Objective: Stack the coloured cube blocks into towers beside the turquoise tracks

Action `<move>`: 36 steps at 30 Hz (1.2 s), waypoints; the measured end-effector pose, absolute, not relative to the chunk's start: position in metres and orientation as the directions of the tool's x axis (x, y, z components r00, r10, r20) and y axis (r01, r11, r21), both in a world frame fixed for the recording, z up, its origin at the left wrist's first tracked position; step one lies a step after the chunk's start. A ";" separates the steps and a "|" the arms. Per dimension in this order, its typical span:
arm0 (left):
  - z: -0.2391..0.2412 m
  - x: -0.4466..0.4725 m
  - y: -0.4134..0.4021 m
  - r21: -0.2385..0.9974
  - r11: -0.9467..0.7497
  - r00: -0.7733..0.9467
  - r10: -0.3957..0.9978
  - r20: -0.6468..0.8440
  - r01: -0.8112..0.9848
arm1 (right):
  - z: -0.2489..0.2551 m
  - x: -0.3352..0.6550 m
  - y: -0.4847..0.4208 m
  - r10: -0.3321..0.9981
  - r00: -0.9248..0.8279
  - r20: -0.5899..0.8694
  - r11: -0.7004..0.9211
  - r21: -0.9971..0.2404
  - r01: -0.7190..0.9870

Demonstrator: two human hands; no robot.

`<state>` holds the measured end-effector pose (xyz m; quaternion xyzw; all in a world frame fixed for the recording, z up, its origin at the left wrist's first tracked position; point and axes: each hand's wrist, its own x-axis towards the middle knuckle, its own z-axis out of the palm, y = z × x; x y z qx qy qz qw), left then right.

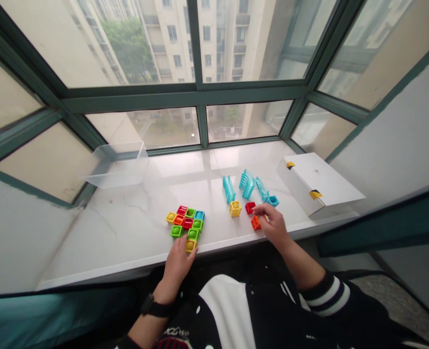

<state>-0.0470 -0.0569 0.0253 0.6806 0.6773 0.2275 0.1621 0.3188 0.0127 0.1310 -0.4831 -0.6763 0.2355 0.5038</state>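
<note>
A flat cluster of joined plastic blocks in red, green, yellow, orange and blue (188, 223) lies on the white sill. My left hand (178, 259) is at its near end, thumb and fingers closed around the yellow block (191, 245) there. To the right, my right hand (273, 224) hovers low with bent fingers and a gap between thumb and index finger. Its fingertips are beside a loose red block (250, 207), and an orange block (255, 223) sits just under the thumb side. A loose yellow block (235, 209) stands left of these.
Behind the loose blocks lie turquoise track-like pieces (247, 184) and a small turquoise piece (273, 200). A clear plastic bin (118, 169) stands at the back left. At the right is a white box (319, 182) with yellow-black tabs. Green-framed windows (178, 99) enclose the sill.
</note>
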 end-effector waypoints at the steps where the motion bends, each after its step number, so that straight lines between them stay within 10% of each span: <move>1: 0.028 -0.046 -0.057 0.514 -0.019 -0.020 0.997 0.070 0.858 | 0.129 0.303 0.012 0.885 -0.166 0.435 0.464 -0.791 0.400; 7: 0.041 -0.043 -0.057 0.432 0.017 -0.016 1.000 -0.006 0.902 | 0.090 0.223 0.006 0.703 -0.691 0.167 0.590 -0.680 0.435; 21: 0.052 -0.052 -0.057 0.408 0.090 0.011 0.971 -0.238 0.908 | 0.068 0.209 0.002 0.673 -0.738 -0.047 0.538 -0.654 0.532; 36: 0.080 -0.063 -0.055 0.894 0.367 -0.046 0.929 -0.368 0.256 | 0.066 0.227 -0.005 0.725 -0.689 -0.010 0.463 -0.734 0.498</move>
